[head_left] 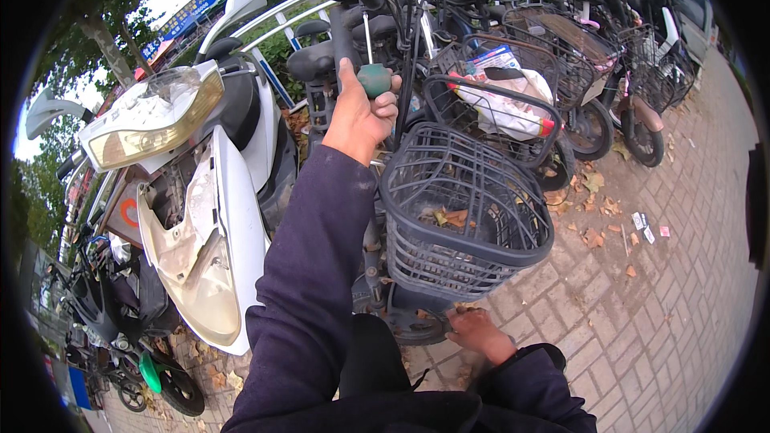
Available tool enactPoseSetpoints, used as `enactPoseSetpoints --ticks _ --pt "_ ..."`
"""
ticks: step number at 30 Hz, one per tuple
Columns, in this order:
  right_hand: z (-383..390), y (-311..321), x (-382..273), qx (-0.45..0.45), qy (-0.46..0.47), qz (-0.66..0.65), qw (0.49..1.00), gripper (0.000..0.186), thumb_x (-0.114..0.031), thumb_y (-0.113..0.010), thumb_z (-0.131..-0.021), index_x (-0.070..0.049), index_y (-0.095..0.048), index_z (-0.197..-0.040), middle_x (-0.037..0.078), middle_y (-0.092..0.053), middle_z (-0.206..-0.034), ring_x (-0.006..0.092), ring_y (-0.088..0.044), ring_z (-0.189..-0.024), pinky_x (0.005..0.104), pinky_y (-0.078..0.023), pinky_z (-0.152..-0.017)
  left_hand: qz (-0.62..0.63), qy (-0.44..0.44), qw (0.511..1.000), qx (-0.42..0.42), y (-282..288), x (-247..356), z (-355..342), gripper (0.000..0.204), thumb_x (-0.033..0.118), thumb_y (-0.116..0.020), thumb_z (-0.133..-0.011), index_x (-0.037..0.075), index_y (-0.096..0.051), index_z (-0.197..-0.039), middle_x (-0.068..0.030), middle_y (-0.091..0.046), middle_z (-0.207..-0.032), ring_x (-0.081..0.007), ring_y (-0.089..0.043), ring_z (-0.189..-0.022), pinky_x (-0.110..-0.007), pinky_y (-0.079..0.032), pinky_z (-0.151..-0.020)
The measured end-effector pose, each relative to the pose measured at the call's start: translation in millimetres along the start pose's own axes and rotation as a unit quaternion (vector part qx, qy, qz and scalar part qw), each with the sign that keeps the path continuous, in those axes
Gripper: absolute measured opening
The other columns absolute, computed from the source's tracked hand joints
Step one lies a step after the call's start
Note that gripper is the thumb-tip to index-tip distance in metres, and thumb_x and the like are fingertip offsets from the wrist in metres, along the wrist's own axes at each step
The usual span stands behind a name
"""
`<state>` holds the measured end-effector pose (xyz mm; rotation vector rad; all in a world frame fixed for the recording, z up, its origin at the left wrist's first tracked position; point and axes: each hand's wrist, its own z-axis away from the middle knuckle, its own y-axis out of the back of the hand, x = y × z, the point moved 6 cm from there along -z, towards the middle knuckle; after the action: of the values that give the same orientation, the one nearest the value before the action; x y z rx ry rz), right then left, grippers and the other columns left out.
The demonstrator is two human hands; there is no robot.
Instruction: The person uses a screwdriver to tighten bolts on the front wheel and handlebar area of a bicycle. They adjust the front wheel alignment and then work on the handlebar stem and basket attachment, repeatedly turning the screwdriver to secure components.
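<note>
My left hand (358, 112) is raised in the upper middle with its fingers curled around a screwdriver (374, 80). Its green rounded handle sits in the palm, and the thin metal shaft points up beside a bicycle's dark handlebar grip. Low on the right, my right hand (480, 333) has bent fingers at the edge of the bicycle's front wheel (417, 327). Whatever lies under those fingertips is too small to make out. Between my hands, a dark grey plastic basket (469, 244) is mounted on the bicycle, with dry leaves inside.
A white scooter (233, 232) with a broken front panel stands close on the left. Beyond the basket is another basket (553, 116) holding a plastic bag (513, 100). Several parked bikes line a white railing (289, 8). Fallen leaves and paper scraps lie on the brick paving (634, 321).
</note>
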<state>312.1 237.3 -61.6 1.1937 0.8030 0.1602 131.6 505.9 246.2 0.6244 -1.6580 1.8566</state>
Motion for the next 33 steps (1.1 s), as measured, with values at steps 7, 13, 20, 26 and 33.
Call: enactPoseSetpoints --ticks 7,13,20,26,33 --pt "1 2 0 0.021 0.013 -0.005 1.000 0.043 -0.029 -0.071 -0.084 -0.002 -0.055 -0.113 0.019 -0.070 -0.093 0.0400 -0.069 -0.094 0.0512 -0.052 -0.082 -0.022 -0.092 0.995 -0.002 -6 1 6 0.048 0.050 -0.060 -0.099 0.003 -0.053 -0.106 -0.0092 -0.054 -0.090 -0.0171 -0.050 -0.069 -0.022 -0.034 -0.045" --pt "3 -1 2 0.019 0.002 -0.011 1.000 0.046 -0.029 -0.070 -0.084 -0.001 -0.054 -0.116 0.020 -0.068 -0.103 0.0418 -0.067 -0.099 0.0532 -0.051 -0.083 -0.005 -0.106 0.994 0.015 -2 4 5 0.044 0.043 -0.066 -0.097 0.003 -0.051 -0.104 -0.0077 -0.053 -0.087 -0.0117 -0.046 -0.058 -0.023 -0.031 -0.041" --pt "0 -9 7 -0.062 -0.039 -0.020 0.997 0.053 -0.036 -0.067 -0.086 -0.007 -0.056 -0.129 0.020 -0.062 -0.124 0.0421 -0.063 -0.111 0.0535 -0.049 -0.093 0.060 0.055 0.996 -0.034 -4 -5 5 0.053 0.054 -0.048 -0.102 0.001 -0.053 -0.099 -0.0072 -0.051 -0.081 -0.0100 -0.038 -0.047 -0.024 -0.027 -0.041" --pt "2 -2 1 -0.024 -0.021 -0.022 0.999 0.045 -0.030 -0.070 -0.085 -0.003 -0.055 -0.118 0.021 -0.063 -0.115 0.0435 -0.064 -0.106 0.0544 -0.050 -0.088 0.083 0.039 0.994 -0.066 -6 0 5 0.045 0.049 -0.064 -0.097 0.006 -0.053 -0.097 -0.0075 -0.053 -0.080 -0.0120 -0.043 -0.055 -0.024 -0.030 -0.043" --pt "0 -7 3 -0.033 -0.021 -0.026 0.999 0.046 -0.030 -0.069 -0.087 -0.003 -0.054 -0.121 0.021 -0.062 -0.120 0.0446 -0.062 -0.109 0.0549 -0.048 -0.090 0.054 -0.065 0.996 -0.042 -1 0 3 0.035 0.040 -0.067 -0.096 0.008 -0.054 -0.099 -0.0064 -0.053 -0.081 -0.0111 -0.044 -0.055 -0.023 -0.031 -0.044"
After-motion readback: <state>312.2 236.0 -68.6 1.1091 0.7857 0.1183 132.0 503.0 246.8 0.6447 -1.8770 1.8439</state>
